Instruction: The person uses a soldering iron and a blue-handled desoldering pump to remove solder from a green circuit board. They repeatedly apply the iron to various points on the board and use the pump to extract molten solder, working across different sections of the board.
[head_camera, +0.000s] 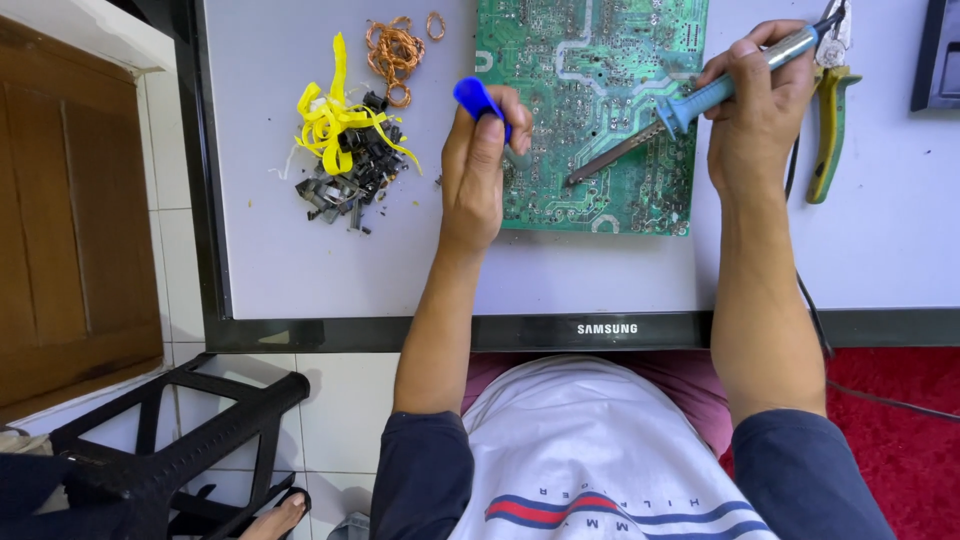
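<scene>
Large flat screen (300, 270), pale grey face-up panel, black frame, as worktop.

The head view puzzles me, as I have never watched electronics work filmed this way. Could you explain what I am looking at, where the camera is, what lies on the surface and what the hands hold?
The camera sits on the person's head and looks straight down, so you see their own two arms reaching forward. The work surface is pale grey with a dark frame. On it lies a green circuit board. The right hand holds a blue-handled soldering iron, its tip on the board. The left hand grips a blue tool beside the board's edge; I cannot tell what kind. To the left lie yellow strips, dark small parts and copper wire coils. Green-handled pliers lie at the right.
</scene>
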